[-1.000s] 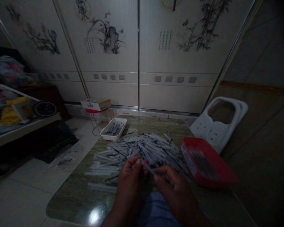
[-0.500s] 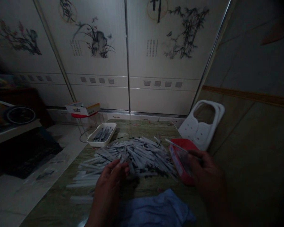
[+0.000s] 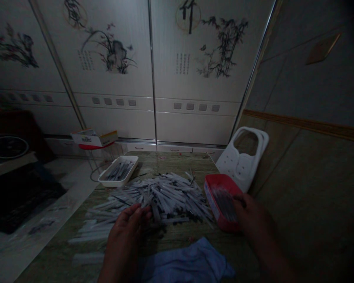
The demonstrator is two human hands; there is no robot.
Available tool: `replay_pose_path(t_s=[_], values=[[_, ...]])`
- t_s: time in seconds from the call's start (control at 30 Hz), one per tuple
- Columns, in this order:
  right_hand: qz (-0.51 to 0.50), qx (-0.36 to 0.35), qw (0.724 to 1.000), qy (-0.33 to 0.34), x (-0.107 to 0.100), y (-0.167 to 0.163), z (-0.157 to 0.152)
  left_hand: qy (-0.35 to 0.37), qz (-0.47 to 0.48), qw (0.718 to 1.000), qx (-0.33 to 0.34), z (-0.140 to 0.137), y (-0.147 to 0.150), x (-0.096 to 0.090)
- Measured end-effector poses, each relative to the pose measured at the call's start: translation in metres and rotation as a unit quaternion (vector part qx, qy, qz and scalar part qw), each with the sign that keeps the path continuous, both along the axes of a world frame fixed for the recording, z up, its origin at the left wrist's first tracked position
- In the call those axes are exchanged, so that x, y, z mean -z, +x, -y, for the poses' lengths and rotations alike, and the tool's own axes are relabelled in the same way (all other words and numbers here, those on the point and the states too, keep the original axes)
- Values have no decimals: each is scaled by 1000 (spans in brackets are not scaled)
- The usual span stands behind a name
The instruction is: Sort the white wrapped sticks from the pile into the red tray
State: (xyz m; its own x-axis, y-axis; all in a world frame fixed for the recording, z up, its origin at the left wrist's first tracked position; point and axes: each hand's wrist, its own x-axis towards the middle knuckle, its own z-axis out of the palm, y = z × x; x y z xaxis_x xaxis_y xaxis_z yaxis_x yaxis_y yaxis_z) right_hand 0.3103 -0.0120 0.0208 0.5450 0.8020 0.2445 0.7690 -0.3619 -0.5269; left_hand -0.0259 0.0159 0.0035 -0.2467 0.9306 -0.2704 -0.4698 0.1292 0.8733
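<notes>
A loose heap of slim, whitish pen-like sticks (image 3: pixel 174 192), several with dark ends, spreads over the table. My left hand (image 3: pixel 125 232) is at the heap's near edge, fingertips pinched together; what they hold is too dark to make out. At the right stands a red plastic tub (image 3: pixel 221 179) with a bundle of greyish sticks (image 3: pixel 224 202) lying in it. Over the tub's right rim is my right hand (image 3: pixel 253 220), its thumb and forefinger slightly apart and no stick showing between them. The other fingers of that hand are in shadow.
A white tray (image 3: pixel 115 183) of similar sticks sits at the table's back left. A blue cloth (image 3: pixel 188 263) lies at the near edge. Beyond are a white folding chair (image 3: pixel 242 159), a small box (image 3: pixel 91 139) on a red stool, and painted cabinet doors (image 3: pixel 191 125).
A pale stick that stuck out from my right hand is gone from it, and sticks now show in the red tub. The view has turned slightly right. My left hand stays at the heap.
</notes>
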Motion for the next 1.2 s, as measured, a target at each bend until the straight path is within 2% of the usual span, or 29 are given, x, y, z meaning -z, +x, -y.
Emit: replay_pose_path(t_s=[0.1,0.2,0.33,0.5,0.67,0.83,0.9,0.97,1.07,1.13,1.2], values=[[2,-36,999,-2,1,2,2,5,-2,1000,-1,0,-1,1],[-1,-70,997,-33,1,6,1,2,-17,1000,-2,-1,-2,2],[-8,-65,996,-59,0,9,1,3,-28,1000,1,-2,-6,3],[-50,-49,997,-22,-5,5,2,14,-54,998,-11,-5,-13,3],[-92,-7,996,7,-15,-10,2,55,-96,994,-24,-12,-29,8],[-135,-62,987,59,-18,-33,4,42,-141,988,-39,-15,-38,10],[-145,-83,984,61,-16,-41,5,46,-157,986,-23,-13,-36,7],[-156,-91,981,65,-15,-47,5,58,-184,981,38,-7,-31,-1],[-159,-90,980,81,-14,-52,4,78,-229,942,233,15,-21,-21],[-154,-88,979,102,-15,-53,2,100,-257,876,395,37,-14,-35],[-150,-83,978,115,-17,-55,2,123,-186,800,557,61,-7,-43]])
